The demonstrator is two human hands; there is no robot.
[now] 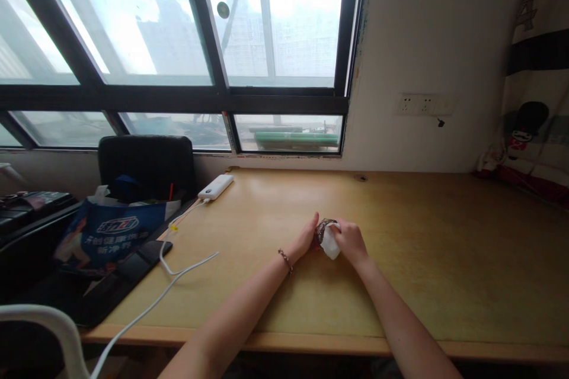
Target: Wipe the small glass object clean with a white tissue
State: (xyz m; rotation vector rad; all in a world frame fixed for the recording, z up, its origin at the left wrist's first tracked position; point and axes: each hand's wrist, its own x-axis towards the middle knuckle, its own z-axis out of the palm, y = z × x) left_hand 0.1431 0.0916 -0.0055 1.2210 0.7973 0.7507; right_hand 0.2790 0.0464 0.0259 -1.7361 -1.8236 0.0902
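Note:
Above the wooden table [267, 296], near its middle, my two hands meet at a small, dark brown patterned object [320, 231]. My left hand [306, 238], with a bracelet at the wrist, is wrapped around its left side, thumb pointing up. A white cloth or tissue [331, 244] is pinched in the closed fingers of my right hand [352, 241] and lies against the object's right side. What exactly the dark object is cannot be made out, and its far side is hidden.
On the table's back left edge lies a white power bank [216, 187], its white cable [171, 281] running toward the front left. A black chair [146, 160] and a blue bag [113, 234] stand at the left. Behind are a window and wall sockets [415, 105].

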